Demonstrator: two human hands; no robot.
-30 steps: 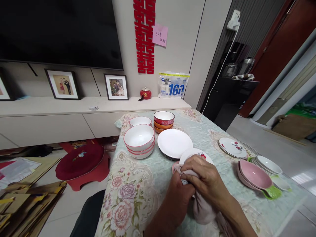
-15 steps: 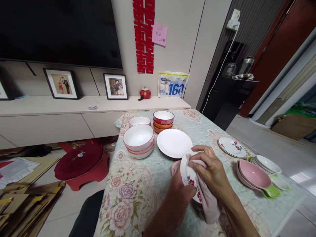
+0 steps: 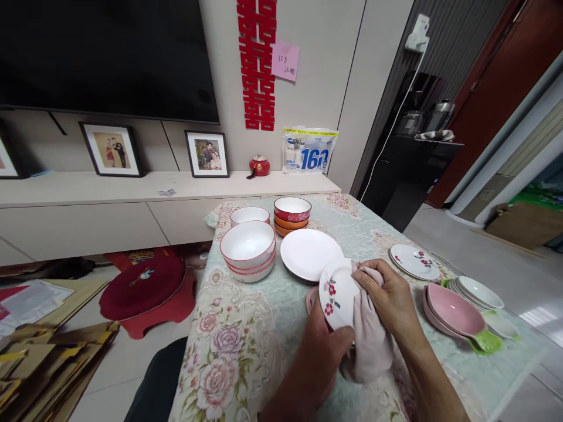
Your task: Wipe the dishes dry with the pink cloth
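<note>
A white plate with red flowers (image 3: 341, 299) is held tilted above the table's near right part. My left hand (image 3: 323, 346) grips its lower left edge, the thumb lying over the face. My right hand (image 3: 387, 299) pinches a pale pink cloth (image 3: 372, 334) against the plate's right rim, and the cloth hangs down below. Behind the held plate, a pink dish (image 3: 311, 298) shows only its edge. Just beyond is a stack of larger white plates (image 3: 311, 253).
Red-rimmed white bowls (image 3: 248, 249) and a stack of red and orange bowls (image 3: 292, 215) stand at the back left. To the right lie flowered plates (image 3: 414, 262), pink leaf-handled bowls (image 3: 455, 310) and small white bowls (image 3: 478, 292). A red stool (image 3: 145, 287) stands left of the table.
The flowered plate has turned in my hands, its flowers moving from the lower right to the upper left. My right hand and the cloth have shifted right toward the rim.
</note>
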